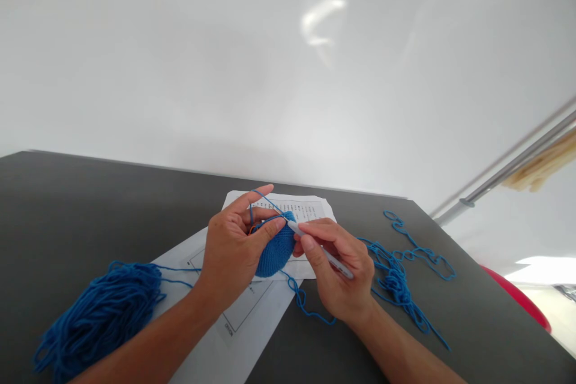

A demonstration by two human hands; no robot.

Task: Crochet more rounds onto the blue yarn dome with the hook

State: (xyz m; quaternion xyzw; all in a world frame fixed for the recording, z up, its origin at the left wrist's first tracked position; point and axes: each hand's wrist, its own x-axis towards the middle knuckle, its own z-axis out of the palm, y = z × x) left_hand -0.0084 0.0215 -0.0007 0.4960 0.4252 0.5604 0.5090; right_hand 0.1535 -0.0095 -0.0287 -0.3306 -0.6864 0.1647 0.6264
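A round piece of blue crochet work (pixel 275 257) is pinched in my left hand (pixel 234 240), thumb on its upper edge. Blue yarn runs over the raised index finger of that hand and down to the work. A small orange loop (pixel 252 230) shows near the left fingers. My right hand (pixel 344 264) grips a grey-handled crochet hook (pixel 335 262) much like a pen. The hook's tip meets the top edge of the crochet work, partly hidden by the yarn and fingers.
On the dark table (pixel 112 204), a blue yarn skein (pixel 103 312) lies at the left, strands leading to my left hand. Printed sheets (pixel 252 324) lie beneath my hands. Tangled blue yarn (pixel 396 282) spreads at the right. A white wall (pixel 202 72) rises behind; a red curved edge (pixel 517 300) shows beyond the table.
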